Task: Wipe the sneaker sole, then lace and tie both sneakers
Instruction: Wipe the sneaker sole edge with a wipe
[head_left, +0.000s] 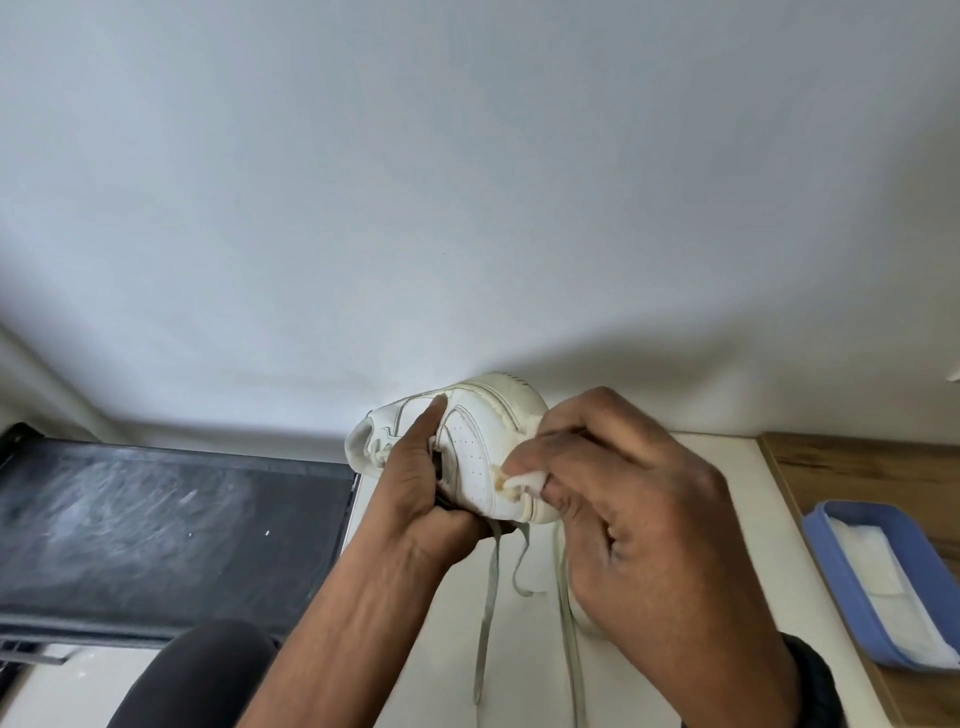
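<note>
White sneaker (467, 447) is hovering sideways above the white tabletop (737, 457), since I am gripping it with my left hand (415, 483) for steadiness while my right hand (623, 493) is pinching a wipe (527, 475) against the stained sole edge.

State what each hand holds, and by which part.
The left hand grips the sneaker by its upper, near the laces. The right hand pinches a wipe, pressed to the sneaker's sole edge.
</note>
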